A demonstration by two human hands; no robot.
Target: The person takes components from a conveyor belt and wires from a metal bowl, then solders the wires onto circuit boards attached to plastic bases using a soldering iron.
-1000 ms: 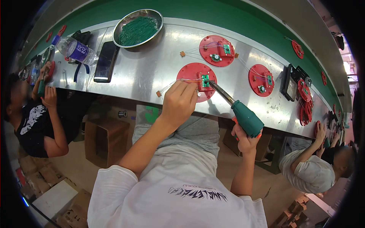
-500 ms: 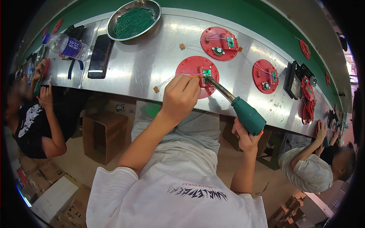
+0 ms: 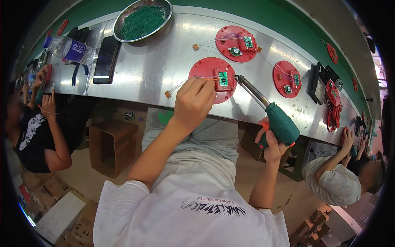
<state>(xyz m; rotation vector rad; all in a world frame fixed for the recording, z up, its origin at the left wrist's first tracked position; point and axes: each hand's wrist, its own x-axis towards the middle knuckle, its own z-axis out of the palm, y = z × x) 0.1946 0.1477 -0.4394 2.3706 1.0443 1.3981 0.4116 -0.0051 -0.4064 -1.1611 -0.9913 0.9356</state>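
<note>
A single wide fisheye view, from the left of two cameras worn side by side on the person's head, looks steeply down past the white short-sleeved printed T-shirt [image 3: 173, 201], which looms large and near at the lower middle of the frame. It faces forward over the long silvery metal workbench [image 3: 148, 70], whose straight edges bow into an arch across the upper half and drop toward both sides. The bare left hand [image 3: 195, 101] and bare right hand [image 3: 273, 142] appear around mid-frame, unmirrored. Black rounds off the corners, and co-workers are squeezed against the left and right margins.
</note>
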